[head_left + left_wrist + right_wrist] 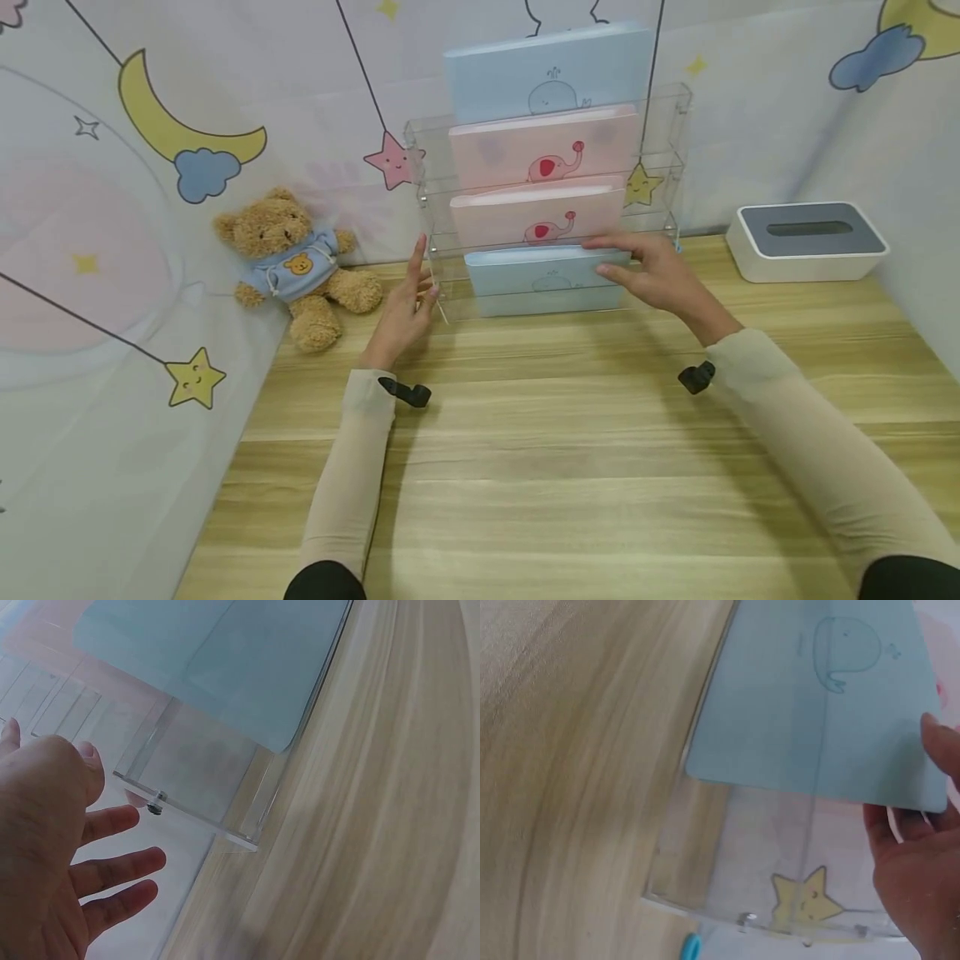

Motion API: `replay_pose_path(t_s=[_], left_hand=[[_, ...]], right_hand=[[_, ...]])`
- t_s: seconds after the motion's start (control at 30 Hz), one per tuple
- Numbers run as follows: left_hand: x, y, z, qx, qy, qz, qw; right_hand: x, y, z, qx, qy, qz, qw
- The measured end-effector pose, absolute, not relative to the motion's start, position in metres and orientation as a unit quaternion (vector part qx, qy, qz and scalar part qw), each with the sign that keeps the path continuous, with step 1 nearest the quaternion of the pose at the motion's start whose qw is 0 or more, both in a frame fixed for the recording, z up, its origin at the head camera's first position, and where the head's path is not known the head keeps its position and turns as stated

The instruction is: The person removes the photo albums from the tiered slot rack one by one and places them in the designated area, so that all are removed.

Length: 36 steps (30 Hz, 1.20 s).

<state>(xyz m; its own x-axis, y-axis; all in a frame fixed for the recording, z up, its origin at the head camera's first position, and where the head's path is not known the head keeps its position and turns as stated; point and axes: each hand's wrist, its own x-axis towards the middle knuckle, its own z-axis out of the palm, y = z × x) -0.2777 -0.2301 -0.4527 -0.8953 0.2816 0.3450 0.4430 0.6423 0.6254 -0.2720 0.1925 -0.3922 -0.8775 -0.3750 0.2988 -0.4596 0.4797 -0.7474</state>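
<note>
A clear acrylic rack (457, 307) stands against the back wall, holding pale notebooks in stepped tiers. In its lowest tier, at the front, is a light blue notebook (510, 279) with a whale drawing. My right hand (663, 271) pinches this notebook at its upper right corner; the right wrist view has the thumb in front and the other fingers behind the cover (780, 735). Beside the rack's left end is my left hand (401, 321), fingers extended and spread, holding nothing. Two pink elephant notebooks (495, 225) and another blue whale notebook (495, 83) fill the tiers above.
A teddy bear (288, 250) in a blue hoodie sits left of the rack. To the right is a white tissue box (795, 267) with a grey top. The wooden table (555, 450) extends toward me. A small blue object (691, 946) lies beside the rack's right end.
</note>
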Motion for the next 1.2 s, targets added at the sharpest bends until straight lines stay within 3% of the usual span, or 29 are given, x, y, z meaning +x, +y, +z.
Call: replay_pose_path(t_s=[0.47, 0.93, 1.2], left_hand=[[-0.280, -0.229, -0.454, -0.216, -0.895, -0.374, 0.115], [-0.278, -0.228, -0.454, -0.207, -0.900, -0.368, 0.110], [-0.279, -0.228, -0.451, -0.202, -0.905, -0.361, 0.098]], right_hand=[[-0.282, 0.181, -0.427, 0.221, -0.775, 0.583, 0.103], [-0.280, 0.160, -0.430, 0.142, -0.772, 0.592, 0.181], [-0.275, 0.154, -0.427, 0.144, -0.772, 0.584, 0.206]])
